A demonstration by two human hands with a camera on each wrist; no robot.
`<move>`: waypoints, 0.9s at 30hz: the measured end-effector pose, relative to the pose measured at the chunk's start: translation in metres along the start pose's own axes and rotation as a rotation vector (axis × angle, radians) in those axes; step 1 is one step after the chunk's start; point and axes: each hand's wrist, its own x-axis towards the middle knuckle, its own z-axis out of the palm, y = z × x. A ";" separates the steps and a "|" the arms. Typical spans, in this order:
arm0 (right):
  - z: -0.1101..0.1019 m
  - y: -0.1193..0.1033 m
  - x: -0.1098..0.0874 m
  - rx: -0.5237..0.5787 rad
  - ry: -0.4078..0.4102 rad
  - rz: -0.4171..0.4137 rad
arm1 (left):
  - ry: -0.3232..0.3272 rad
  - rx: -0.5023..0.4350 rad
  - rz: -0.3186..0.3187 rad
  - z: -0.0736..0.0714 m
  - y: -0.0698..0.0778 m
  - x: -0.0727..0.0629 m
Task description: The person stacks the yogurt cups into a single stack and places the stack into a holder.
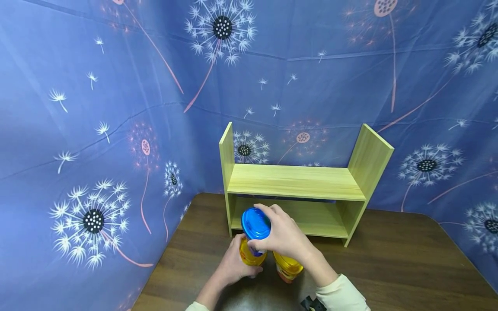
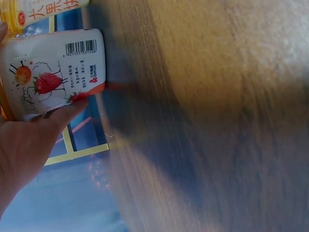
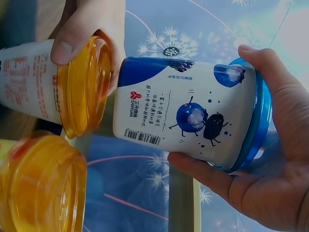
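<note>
My right hand grips a white yogurt cup with a blue lid, blueberries printed on its side. In the head view its blue lid faces up, just over a yogurt cup with an orange-yellow lid. Fingers and thumb of my left hand curl round that lower cup, whose side shows strawberries in the left wrist view. Whether the two cups touch is hard to tell. Just right of them stands another yellow-lidded cup, held by neither hand.
A light wooden two-tier shelf stands at the back of the brown table. Near the right sleeve lies a small black object. Blue dandelion-print cloth hangs behind and to the left.
</note>
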 end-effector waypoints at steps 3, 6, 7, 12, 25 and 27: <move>0.003 0.000 0.002 0.004 -0.011 -0.006 | -0.009 -0.023 -0.001 0.000 0.000 0.000; 0.007 0.000 0.003 0.006 -0.017 -0.011 | -0.013 -0.034 -0.001 0.000 -0.001 0.000; 0.008 0.000 0.004 0.005 -0.017 -0.013 | -0.015 -0.038 0.001 0.000 -0.001 0.000; 0.015 0.000 0.004 0.004 -0.036 -0.025 | -0.006 -0.020 0.024 0.001 -0.004 0.000; 0.026 -0.001 0.004 -0.017 -0.025 -0.076 | -0.011 -0.051 0.064 0.001 -0.003 -0.002; 0.026 -0.001 0.004 -0.021 -0.026 -0.076 | -0.012 -0.042 0.062 0.001 -0.003 -0.002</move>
